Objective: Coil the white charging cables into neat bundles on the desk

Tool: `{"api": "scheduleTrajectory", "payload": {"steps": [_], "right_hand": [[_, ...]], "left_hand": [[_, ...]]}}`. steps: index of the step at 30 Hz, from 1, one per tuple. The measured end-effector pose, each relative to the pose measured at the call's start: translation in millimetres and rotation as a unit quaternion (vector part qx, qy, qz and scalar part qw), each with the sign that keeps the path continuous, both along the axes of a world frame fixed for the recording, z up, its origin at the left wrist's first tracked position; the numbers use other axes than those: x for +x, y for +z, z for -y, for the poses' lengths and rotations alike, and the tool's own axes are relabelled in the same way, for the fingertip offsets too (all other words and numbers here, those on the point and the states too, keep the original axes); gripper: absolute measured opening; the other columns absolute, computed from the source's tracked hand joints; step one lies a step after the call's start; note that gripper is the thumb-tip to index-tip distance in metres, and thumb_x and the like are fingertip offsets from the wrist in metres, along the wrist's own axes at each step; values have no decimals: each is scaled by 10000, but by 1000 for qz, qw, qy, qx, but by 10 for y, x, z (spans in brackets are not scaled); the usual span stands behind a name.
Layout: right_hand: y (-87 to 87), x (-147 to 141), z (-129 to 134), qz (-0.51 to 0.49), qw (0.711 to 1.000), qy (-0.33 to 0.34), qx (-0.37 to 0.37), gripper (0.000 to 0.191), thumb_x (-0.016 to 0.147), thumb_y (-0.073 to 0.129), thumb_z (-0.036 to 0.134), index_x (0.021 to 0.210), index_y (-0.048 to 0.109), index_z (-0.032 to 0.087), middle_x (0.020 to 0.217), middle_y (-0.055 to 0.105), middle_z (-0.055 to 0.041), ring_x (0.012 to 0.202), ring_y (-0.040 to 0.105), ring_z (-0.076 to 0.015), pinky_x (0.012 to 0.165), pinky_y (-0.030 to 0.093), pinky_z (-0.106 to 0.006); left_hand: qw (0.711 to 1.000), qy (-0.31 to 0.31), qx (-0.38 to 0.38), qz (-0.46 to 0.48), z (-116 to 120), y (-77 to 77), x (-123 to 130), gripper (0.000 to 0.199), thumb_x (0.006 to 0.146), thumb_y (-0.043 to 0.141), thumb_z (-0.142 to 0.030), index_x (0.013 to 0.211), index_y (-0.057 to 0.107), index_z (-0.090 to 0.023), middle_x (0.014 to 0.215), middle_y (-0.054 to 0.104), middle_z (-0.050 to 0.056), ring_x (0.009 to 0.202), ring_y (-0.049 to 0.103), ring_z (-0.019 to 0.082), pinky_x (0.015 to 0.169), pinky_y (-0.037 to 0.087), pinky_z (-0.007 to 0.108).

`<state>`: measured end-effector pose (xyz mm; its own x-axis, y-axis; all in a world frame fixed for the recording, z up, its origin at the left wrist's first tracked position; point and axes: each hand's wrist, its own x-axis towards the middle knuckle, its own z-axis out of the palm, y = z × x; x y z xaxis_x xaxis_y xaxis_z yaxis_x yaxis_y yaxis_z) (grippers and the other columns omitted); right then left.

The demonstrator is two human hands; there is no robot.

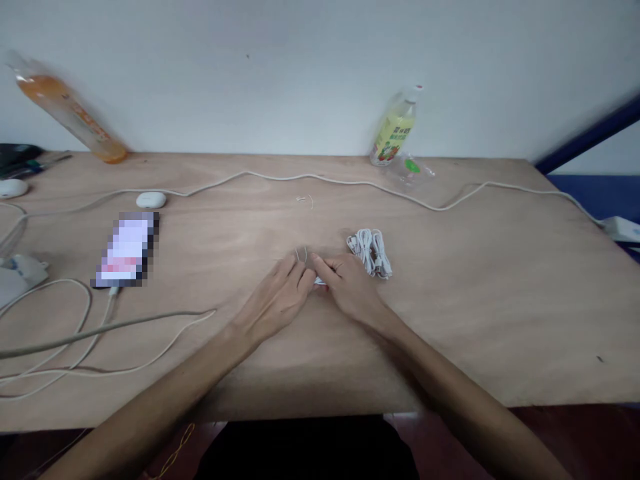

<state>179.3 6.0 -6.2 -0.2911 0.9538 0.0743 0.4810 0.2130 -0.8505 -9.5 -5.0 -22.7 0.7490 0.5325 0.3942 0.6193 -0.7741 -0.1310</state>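
"What reads at left?"
"An orange bottle (70, 112), label blurred; then a phone (125, 250), its screen pixelated."
"At center, on the counter (475, 320)?"
"The left hand (275, 293), fingers curled, then a thin tie (305, 253) and a white piece (320, 281), mostly hidden, between it and the curled right hand (350, 283); each one's grip cannot be told."
"Farther right?"
"White cables (369, 252), then a yellow bottle (393, 135), its characters too small to read."

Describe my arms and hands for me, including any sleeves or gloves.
Your left hand and right hand are bare, without gloves. No sleeve, watch or bracelet shows on the left forearm or right forearm. Dark clothing shows at the bottom of the view.
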Motion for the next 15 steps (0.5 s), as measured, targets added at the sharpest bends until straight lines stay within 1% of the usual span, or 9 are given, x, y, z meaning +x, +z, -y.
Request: {"api": "scheduleTrajectory", "payload": {"steps": [3,5,9,12,15], "right_hand": [[8,-4,6,1,1000,2,0,554,1080,399,497,589,284,268,552,332,43,551,307,-125,578,266,-320],[10,-8,8,2,1000,4,6,563,1089,394,510,593,283,267,555,335,42,553,309,-126,576,267,-318],[6,-10,11,-2,999,10,43,556,1111,389,491,610,330,257,573,393,34,565,348,-134,585,300,-312],[-17,5,9,2,993,11,114,505,1111,413,418,635,403,247,610,459,22,592,410,-141,615,329,-311],[-57,25,2,29,981,22,189,450,1090,447,345,652,458,238,636,500,11,606,442,-142,635,337,-314]], "left_hand": [[1000,-4,-10,4,5,4,7,382,1166,310,-161,1090,680,-105,879,700,99,888,634,300,806,516,418],[1000,-1,-22,7,9,1,11,385,1166,312,-167,1092,684,-105,898,708,112,911,632,309,811,519,427],[998,9,-51,26,21,-13,14,394,1177,314,-210,1117,685,-93,934,722,133,935,625,321,825,529,451],[992,24,-111,61,43,-12,17,434,1187,281,-263,1081,672,-108,978,728,153,966,627,326,861,537,478],[966,14,-218,136,75,6,20,428,1190,246,-295,1102,638,-146,1081,733,162,1029,632,317,921,545,494]]}}
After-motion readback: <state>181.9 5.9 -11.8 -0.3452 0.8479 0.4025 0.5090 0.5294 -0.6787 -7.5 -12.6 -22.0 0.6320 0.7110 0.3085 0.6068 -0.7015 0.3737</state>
